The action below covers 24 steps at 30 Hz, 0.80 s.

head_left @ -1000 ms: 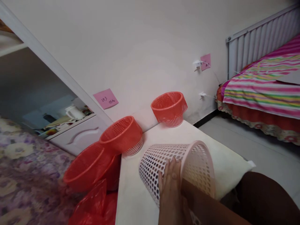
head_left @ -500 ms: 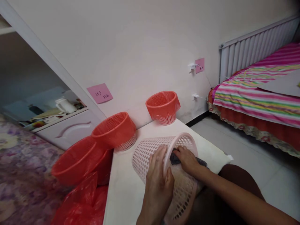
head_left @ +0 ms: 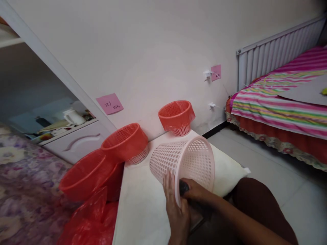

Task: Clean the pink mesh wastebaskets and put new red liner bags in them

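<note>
A person works a dark cloth (head_left: 183, 187) against the rim of a pale pink mesh basket (head_left: 182, 161), tipped on its side over a white bench (head_left: 143, 204). The left hand (head_left: 175, 202) lays its fingers nearly straight along the basket's outer wall beside the rim; the right hand (head_left: 192, 190) pinches the cloth at the mouth, its fingertips partly hidden. On the bench's far side, against the wall, stand two mesh baskets topped in red, one (head_left: 125, 144) at the left corner, the other (head_left: 176, 115) at the right. Beyond the bench's left edge sit a large red container (head_left: 81, 173) and crumpled red plastic (head_left: 89, 221); well to the bench's right is a striped bed (head_left: 278, 105).
</note>
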### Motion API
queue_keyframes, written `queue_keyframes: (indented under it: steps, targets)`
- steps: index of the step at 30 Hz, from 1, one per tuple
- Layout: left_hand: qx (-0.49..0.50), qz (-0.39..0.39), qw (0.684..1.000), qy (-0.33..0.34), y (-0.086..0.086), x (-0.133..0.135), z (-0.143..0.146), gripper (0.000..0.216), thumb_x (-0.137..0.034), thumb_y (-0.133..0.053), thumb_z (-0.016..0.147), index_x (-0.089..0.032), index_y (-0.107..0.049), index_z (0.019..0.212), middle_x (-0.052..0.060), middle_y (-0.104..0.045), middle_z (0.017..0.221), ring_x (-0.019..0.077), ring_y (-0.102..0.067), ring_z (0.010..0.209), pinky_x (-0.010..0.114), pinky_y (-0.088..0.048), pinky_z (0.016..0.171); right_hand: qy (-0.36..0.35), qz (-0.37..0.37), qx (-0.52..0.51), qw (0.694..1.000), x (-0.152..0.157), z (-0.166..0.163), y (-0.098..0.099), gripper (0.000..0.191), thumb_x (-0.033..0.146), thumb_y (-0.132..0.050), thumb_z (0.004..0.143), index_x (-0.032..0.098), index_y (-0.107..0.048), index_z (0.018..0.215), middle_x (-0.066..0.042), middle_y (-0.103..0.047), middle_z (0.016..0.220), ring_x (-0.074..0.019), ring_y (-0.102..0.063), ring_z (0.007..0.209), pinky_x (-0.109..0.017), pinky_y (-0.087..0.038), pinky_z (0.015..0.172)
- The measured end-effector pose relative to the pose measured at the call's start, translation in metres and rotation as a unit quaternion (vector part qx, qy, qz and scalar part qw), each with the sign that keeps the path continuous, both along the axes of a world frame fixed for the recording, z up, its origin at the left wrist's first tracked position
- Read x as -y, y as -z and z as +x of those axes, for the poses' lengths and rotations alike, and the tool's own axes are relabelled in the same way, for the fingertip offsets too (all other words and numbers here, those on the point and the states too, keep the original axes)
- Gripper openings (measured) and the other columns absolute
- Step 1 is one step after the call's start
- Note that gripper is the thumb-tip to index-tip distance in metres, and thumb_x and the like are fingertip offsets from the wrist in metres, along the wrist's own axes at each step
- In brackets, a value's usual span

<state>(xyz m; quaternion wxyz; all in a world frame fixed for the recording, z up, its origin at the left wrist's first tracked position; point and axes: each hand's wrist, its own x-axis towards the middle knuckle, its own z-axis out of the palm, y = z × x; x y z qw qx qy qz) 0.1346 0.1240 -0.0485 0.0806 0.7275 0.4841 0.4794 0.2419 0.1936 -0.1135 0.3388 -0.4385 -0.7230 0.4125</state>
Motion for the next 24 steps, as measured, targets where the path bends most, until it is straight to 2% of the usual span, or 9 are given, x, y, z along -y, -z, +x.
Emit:
queue_keyframes:
  steps: [3,5,8,10,12,15,18,21,24]
  targets:
    - [-0.041,-0.012,0.998,0.037,-0.026,0.008,-0.019,0.075,0.0,-0.04,0.085,-0.035,-0.032,0.151,0.002,-0.033,0.161,0.0247,-0.025,0.15,0.054,-0.02,0.122,-0.099,-0.027,-0.244,0.964,0.023,-0.024,-0.016,0.046,0.019,-0.057,0.074,0.017,-0.059,0.12,-0.004,-0.071,0.103,-0.0226,-0.065,0.093,-0.034,-0.051,0.085]
    - [-0.059,-0.02,0.997,0.045,-0.039,0.016,-0.03,0.078,0.002,-0.04,0.082,-0.038,-0.034,0.15,-0.001,-0.036,0.159,0.0228,-0.029,0.148,0.051,-0.024,0.122,-0.122,-0.037,-0.313,0.941,0.038,-0.035,-0.017,0.046,0.021,-0.058,0.076,0.017,-0.058,0.122,-0.005,-0.071,0.106,-0.0236,-0.065,0.096,-0.036,-0.051,0.087]
    - [-0.061,-0.026,0.997,0.034,-0.045,0.024,-0.037,0.082,0.003,-0.039,0.08,-0.039,-0.034,0.149,-0.003,-0.039,0.158,0.0204,-0.032,0.147,0.048,-0.025,0.122,-0.063,0.022,-0.069,0.995,0.048,-0.029,-0.001,0.039,0.015,-0.061,0.074,0.018,-0.062,0.112,-0.005,-0.071,0.104,-0.0215,-0.064,0.093,-0.032,-0.051,0.084]
    - [-0.064,-0.03,0.997,0.027,-0.043,0.025,-0.037,0.081,0.004,-0.039,0.079,-0.036,-0.033,0.15,-0.001,-0.039,0.158,0.0203,-0.031,0.147,0.048,-0.023,0.123,0.001,0.063,0.116,0.991,0.042,-0.01,0.011,0.039,0.008,-0.061,0.07,0.016,-0.065,0.108,-0.009,-0.068,0.108,-0.0243,-0.062,0.097,-0.034,-0.05,0.086]
    - [-0.068,-0.031,0.997,0.026,-0.041,0.023,-0.036,0.083,0.006,-0.039,0.077,-0.033,-0.033,0.15,0.001,-0.039,0.158,0.0207,-0.03,0.148,0.048,-0.023,0.123,0.053,0.076,0.183,0.979,0.027,0.017,0.012,0.038,0.003,-0.054,0.073,0.013,-0.066,0.108,-0.016,-0.064,0.112,-0.0305,-0.058,0.103,-0.042,-0.048,0.087]
    - [-0.075,-0.031,0.996,0.03,-0.041,0.02,-0.032,0.086,0.007,-0.039,0.075,-0.033,-0.032,0.15,0.003,-0.04,0.157,0.0214,-0.03,0.148,0.051,-0.023,0.123,0.126,0.106,0.233,0.958,0.001,0.057,-0.007,0.047,-0.003,-0.039,0.08,0.011,-0.062,0.119,-0.022,-0.056,0.122,-0.0341,-0.048,0.113,-0.048,-0.042,0.094]
    - [-0.077,-0.028,0.996,0.032,-0.042,0.018,-0.03,0.084,0.007,-0.038,0.075,-0.033,-0.034,0.149,0.005,-0.042,0.156,0.0226,-0.032,0.147,0.054,-0.022,0.122,0.164,0.133,0.231,0.95,-0.009,0.078,-0.021,0.059,-0.003,-0.031,0.085,0.015,-0.05,0.138,-0.019,-0.044,0.141,-0.0334,-0.036,0.128,-0.05,-0.03,0.108]
    - [-0.078,-0.028,0.996,0.033,-0.042,0.016,-0.028,0.085,0.007,-0.038,0.073,-0.031,-0.034,0.149,0.006,-0.043,0.155,0.0232,-0.031,0.147,0.056,-0.022,0.122,0.146,0.092,0.195,0.966,0.005,0.067,-0.009,0.055,-0.001,-0.036,0.083,0.013,-0.056,0.132,-0.022,-0.048,0.138,-0.0348,-0.04,0.126,-0.054,-0.03,0.108]
    - [-0.079,-0.023,0.996,0.034,-0.043,0.013,-0.026,0.086,0.007,-0.039,0.072,-0.032,-0.034,0.149,0.004,-0.043,0.155,0.022,-0.031,0.147,0.054,-0.023,0.122,0.082,0.035,0.154,0.984,0.029,0.028,0.008,0.039,0.009,-0.056,0.076,0.01,-0.066,0.114,-0.021,-0.062,0.118,-0.0355,-0.055,0.107,-0.051,-0.044,0.093]
